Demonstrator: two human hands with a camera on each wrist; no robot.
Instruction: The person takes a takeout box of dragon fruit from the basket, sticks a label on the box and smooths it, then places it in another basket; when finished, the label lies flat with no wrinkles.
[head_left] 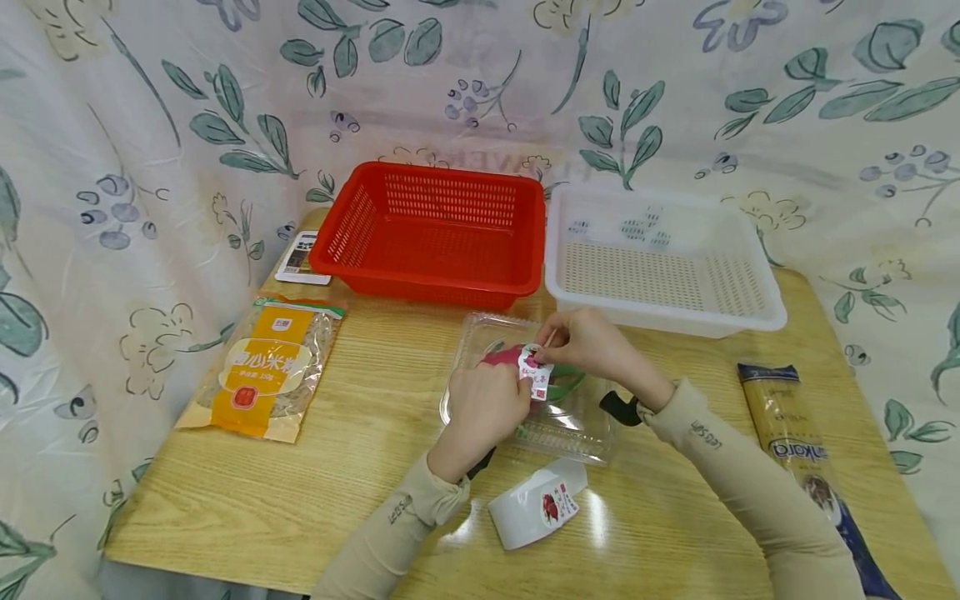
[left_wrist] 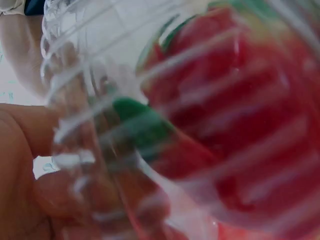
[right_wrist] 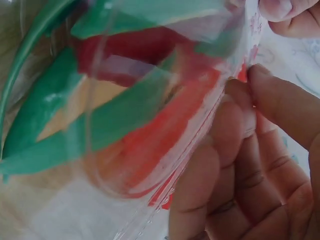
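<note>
A clear plastic clamshell box [head_left: 570, 442] stands on the table, with a red and green dragon fruit [left_wrist: 250, 110] showing through its ribbed wall. Over the lid is a white printed sticker label [head_left: 538, 385]. My right hand [head_left: 588, 343] pinches its upper edge between thumb and forefinger. From the other side, my left hand [head_left: 487, 396] lies curled over the lid, its thumb and finger at the label's lower left edge. Nearer to me lies a curled strip of white labels [head_left: 517, 517] with one dragon fruit sticker on it.
Behind the box, a red basket [head_left: 442, 292] stands beside a white basket [head_left: 667, 315]. An orange bag of rice noodles [head_left: 262, 367] lies at the left, a white card [head_left: 300, 260] behind it. A long pasta packet [head_left: 795, 442] lies at the right edge. Patterned cloth hangs behind.
</note>
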